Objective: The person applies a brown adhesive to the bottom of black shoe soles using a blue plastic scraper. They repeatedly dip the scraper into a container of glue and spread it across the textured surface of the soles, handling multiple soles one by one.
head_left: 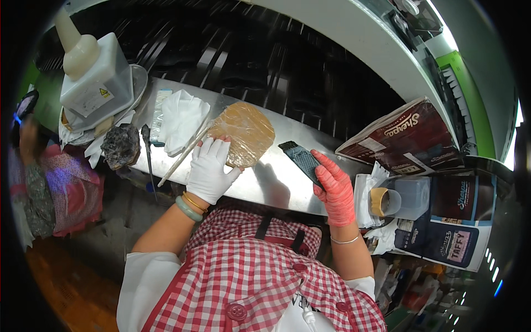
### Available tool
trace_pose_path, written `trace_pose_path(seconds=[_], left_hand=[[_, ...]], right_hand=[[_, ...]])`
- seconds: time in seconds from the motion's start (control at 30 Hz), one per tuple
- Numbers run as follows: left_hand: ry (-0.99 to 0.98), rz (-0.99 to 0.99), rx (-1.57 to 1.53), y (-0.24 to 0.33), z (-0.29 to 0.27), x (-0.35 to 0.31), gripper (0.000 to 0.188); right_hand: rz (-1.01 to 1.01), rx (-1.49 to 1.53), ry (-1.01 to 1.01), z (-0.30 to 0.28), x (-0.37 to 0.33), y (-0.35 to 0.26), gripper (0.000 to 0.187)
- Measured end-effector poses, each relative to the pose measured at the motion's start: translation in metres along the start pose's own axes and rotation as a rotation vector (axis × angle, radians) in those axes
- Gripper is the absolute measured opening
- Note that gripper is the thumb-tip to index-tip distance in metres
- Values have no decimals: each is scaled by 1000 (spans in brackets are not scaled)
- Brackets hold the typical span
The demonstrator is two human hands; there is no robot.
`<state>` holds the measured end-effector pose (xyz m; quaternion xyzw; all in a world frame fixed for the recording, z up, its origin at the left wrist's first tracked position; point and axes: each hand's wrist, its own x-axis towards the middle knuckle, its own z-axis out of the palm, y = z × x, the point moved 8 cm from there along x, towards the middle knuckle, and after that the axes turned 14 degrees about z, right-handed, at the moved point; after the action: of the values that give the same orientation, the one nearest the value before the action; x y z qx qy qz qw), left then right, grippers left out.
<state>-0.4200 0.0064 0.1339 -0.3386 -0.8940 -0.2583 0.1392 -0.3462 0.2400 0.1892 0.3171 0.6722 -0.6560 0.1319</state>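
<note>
My left hand [211, 170], in a white glove with bare fingertips, lies with fingers stretched out over the near left edge of a brown round slab [246, 133] wrapped in clear plastic. Its thumb points right, apart from the fingers. My right hand [336, 188], in a pinkish-red glove, is closed on a dark oblong piece with a grey textured face [300, 160], tilted above the metal tabletop [285, 185]. What exactly this piece is I cannot make out. Beside my left hand a thin pale stick [182, 157] lies slantwise, reaching the slab's left edge.
Left are a crumpled white cloth [182, 119], a thin dark tool [148, 149], a dark crumpled lump [120, 146] and a translucent jug [91, 86]. Right stand a maroon printed box [401, 138] and a clear plastic container [414, 198]. Dark slatted machinery [232, 55] lies beyond. A person's arm [33, 166] shows far left.
</note>
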Motion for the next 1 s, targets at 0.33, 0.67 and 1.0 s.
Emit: trace_pose_path(seconds=[0.33,0.67,1.0], left_hand=[[46,-64,44,-2,0,-16,66],[235,111,-297,75,-19,18,42],[545,584,-78,154,-124,152,43]], right_hand=[[-114,423,-100,-21,-21,36,47],[-228,775,-330,-50,-54,33,41],[-534,289,109,-107,-108,24,28]])
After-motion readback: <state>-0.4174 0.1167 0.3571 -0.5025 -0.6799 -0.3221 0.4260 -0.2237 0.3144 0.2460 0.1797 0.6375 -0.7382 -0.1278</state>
